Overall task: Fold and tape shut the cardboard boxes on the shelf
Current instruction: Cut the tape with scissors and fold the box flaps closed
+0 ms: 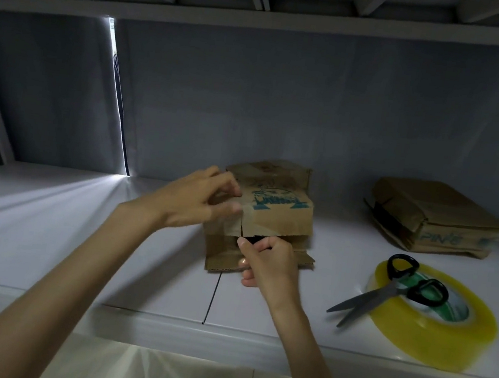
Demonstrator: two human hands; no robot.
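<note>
A small brown cardboard box (276, 217) with blue print stands on the white shelf (75, 245), its flaps partly folded. My left hand (202, 201) pinches the upper left flap of the box. My right hand (267, 262) is lower, its fingers curled around the front flap at the dark gap in the box. A roll of yellowish clear tape (432, 336) lies to the right on the shelf. Black-handled scissors (387, 289) rest on top of the roll, blades slightly apart.
A stack of flattened cardboard boxes (438, 217) lies at the back right of the shelf. The shelf's back wall (283, 114) is close behind the box, and an upper shelf (264, 19) hangs overhead. A seam (211, 298) runs across the shelf surface.
</note>
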